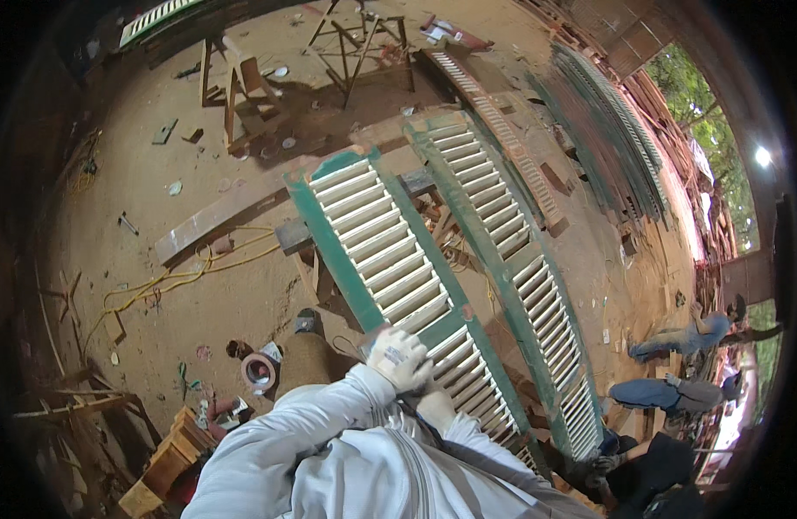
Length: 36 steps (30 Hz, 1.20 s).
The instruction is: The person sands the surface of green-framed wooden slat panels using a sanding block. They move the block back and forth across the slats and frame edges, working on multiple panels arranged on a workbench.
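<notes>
We have our left hand (401, 357), in a white work glove, at the left edge of the near green louvred shutter (435, 329); its fingers lie close together, but we cannot tell whether they are clamped on anything. Our right hand (435, 408), gloved too, sits just beside it at 5 o'clock, its fingers hidden.

From our hands, the near shutter runs from 11 o'clock down to 4, its cream slats facing up. A second green shutter (526, 258) lies alongside on our right, a narrow gap between, hemming in that side. At 1 o'clock we see a reddish-brown louvred panel (537, 186) and, farther out, a stack of shutters (601, 134).

A wooden trestle (346, 60) stands at 12 o'clock. At 10, a plank (217, 223) and a loose yellow cord (160, 278) clutter the ground, a hammer-like tool (128, 223) beyond. A reddish-brown ring-shaped object (258, 372) lies at 9, and pieces of wood (169, 458) at 8.

A co-worker in black (658, 471) blocks 4 o'clock, near the second shutter's lower end; two other people (679, 394) are at 3.
</notes>
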Each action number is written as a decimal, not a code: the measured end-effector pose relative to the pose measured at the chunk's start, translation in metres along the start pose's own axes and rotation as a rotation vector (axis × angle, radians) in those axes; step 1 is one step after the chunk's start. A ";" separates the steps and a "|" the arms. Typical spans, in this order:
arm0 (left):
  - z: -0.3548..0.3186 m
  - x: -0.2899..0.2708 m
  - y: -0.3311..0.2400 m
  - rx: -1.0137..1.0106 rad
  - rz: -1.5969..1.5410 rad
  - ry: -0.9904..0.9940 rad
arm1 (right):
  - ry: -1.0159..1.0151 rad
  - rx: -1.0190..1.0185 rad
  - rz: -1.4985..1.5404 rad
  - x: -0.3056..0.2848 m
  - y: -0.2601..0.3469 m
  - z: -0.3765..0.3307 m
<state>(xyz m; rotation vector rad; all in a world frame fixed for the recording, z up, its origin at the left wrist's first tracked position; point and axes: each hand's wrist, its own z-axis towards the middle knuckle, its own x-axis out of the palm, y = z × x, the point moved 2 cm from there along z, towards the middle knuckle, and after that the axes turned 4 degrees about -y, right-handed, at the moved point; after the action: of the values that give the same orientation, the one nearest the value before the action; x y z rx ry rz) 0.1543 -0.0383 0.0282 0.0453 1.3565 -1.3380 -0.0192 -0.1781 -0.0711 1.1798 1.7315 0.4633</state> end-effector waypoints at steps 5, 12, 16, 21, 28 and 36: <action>0.038 -0.058 0.078 -0.057 0.045 -0.107 | -0.068 -0.151 -0.013 0.012 0.116 0.085; 0.112 -0.145 0.221 -0.080 0.138 -0.213 | -0.066 -0.249 0.044 0.051 0.229 0.244; 0.146 -0.201 0.313 -0.155 0.239 -0.210 | -0.057 -0.327 0.213 0.095 0.291 0.344; 0.203 -0.246 0.388 -0.233 0.374 -0.211 | -0.063 -0.441 -0.182 0.133 0.287 0.498; 0.181 -0.224 0.365 -0.246 0.301 -0.188 | -0.095 -0.613 -0.428 0.135 0.251 0.457; 0.093 -0.133 0.197 -0.167 0.103 -0.221 | 0.011 -0.196 0.318 0.060 0.200 0.217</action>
<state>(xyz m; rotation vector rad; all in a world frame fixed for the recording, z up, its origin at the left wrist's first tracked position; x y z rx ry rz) 0.3937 0.0506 0.0246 -0.1401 1.2552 -1.1056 0.2635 -0.0755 -0.0571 1.3138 1.4726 0.8126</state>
